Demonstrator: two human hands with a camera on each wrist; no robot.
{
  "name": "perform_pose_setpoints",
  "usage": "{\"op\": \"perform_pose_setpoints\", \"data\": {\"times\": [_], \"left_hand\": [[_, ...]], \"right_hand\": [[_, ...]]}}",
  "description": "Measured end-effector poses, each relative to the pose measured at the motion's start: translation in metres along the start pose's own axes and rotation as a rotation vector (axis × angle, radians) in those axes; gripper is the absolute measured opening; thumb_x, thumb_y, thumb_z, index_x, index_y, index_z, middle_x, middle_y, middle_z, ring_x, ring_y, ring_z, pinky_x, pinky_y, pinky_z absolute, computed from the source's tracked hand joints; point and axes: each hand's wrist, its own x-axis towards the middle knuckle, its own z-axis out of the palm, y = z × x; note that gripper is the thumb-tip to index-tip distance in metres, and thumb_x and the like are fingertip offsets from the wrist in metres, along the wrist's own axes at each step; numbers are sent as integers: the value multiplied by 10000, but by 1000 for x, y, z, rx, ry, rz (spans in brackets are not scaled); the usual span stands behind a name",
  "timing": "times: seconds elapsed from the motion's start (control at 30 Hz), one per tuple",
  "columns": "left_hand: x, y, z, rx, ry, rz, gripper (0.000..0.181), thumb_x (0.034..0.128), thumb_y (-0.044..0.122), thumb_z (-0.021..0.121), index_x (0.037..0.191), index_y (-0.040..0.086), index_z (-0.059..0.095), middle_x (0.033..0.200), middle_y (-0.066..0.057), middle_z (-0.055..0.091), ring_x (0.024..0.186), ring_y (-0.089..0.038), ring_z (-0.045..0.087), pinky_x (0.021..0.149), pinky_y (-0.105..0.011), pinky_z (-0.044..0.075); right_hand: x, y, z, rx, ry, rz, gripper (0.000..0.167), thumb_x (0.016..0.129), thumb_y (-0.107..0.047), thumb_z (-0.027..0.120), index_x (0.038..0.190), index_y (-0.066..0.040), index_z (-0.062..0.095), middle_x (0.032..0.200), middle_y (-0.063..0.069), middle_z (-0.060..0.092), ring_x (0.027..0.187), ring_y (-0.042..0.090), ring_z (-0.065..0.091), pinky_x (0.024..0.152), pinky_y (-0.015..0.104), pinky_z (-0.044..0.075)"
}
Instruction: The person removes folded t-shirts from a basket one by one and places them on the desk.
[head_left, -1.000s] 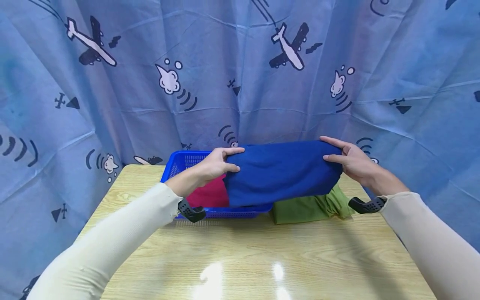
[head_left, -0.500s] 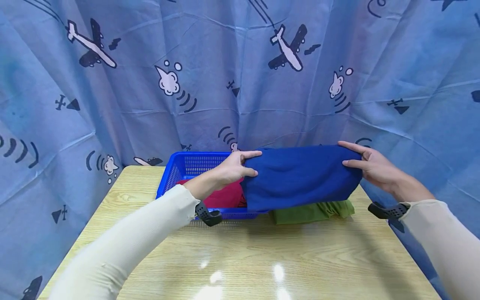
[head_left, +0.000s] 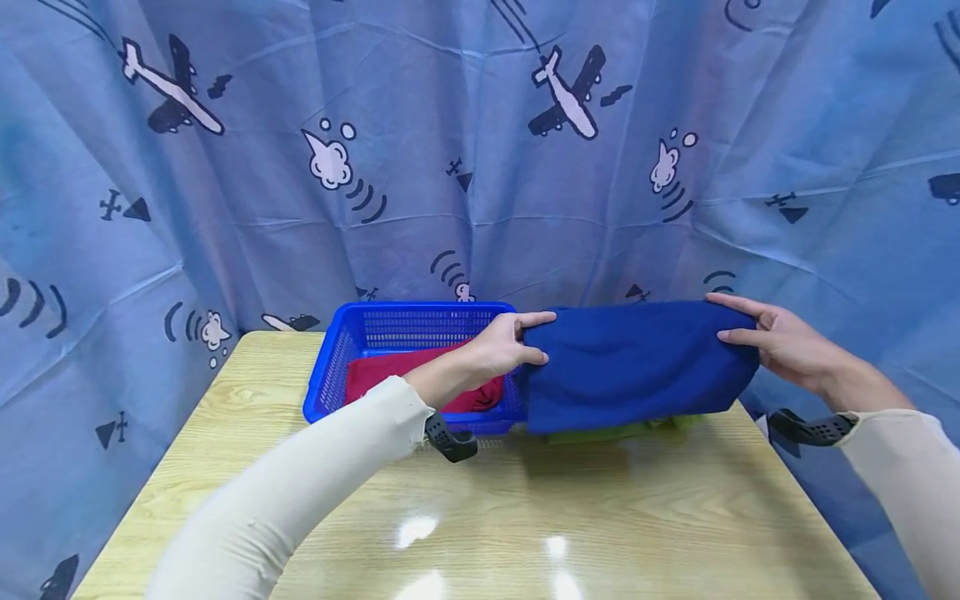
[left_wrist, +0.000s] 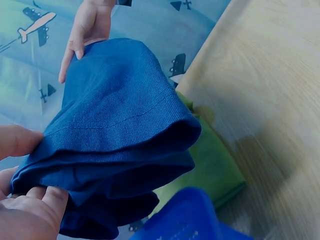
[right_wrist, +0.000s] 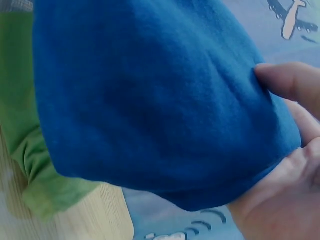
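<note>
A folded blue garment (head_left: 637, 362) is held up between my two hands over the right side of the table. Its left end is pinched by my left hand (head_left: 501, 346), thumb on the near face and other fingers behind. My right hand (head_left: 802, 346) grips the opposite end the same way. In the left wrist view, stitched hems and several loose layers show at the garment's left end. Below it lies a green folded garment (left_wrist: 215, 165), mostly covered in the head view. Left of the blue garment, a red garment (head_left: 386, 371) with a dark print lies in a basket.
The blue plastic basket (head_left: 318, 385) with perforated walls stands at the back of the wooden table (head_left: 465, 508), partly behind my left forearm. A blue curtain (head_left: 405, 150) printed with aeroplanes hangs right behind the table.
Both hands have carried the blue garment to the right, from partly over the basket to above the green garment. More of the basket and red garment shows now.
</note>
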Motion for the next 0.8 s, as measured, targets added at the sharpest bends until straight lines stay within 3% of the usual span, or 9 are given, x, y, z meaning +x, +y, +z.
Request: {"op": "perform_pose_setpoints", "data": {"times": [0.17,0.4,0.73,0.8], "left_hand": [[4,0,15,4,-6,-15,666,932,-53,641,1526,195,470,1548,-113,460,1367,-287,547,1145,-440,446],[12,-5,45,0,-40,-29,698,922,-42,661,1531,238,463,1575,-88,461,1396,-217,510,1152,-406,439],[30,-24,83,-63,-4,-41,696,887,-82,678,1497,211,515,1416,-99,625,1306,-203,599,1118,-370,472],[32,-27,93,-53,9,-45,694,875,-82,692,1480,220,536,1412,-84,627,1306,-189,596,1104,-345,481]], "right_hand": [[-8,12,-13,4,-2,13,672,1055,-135,529,1627,-278,207,1199,-396,569,1049,-106,631,833,157,550],[-22,38,-34,-38,10,30,650,1060,-102,502,1614,-315,237,1189,-400,571,1027,-94,644,803,187,567],[-31,67,-49,-170,51,93,664,1046,-193,560,1615,-304,236,1088,-481,458,964,-209,542,749,136,487],[-34,74,-54,-202,47,118,686,1039,-229,578,1619,-293,218,1064,-485,431,953,-227,512,877,260,520]]}}
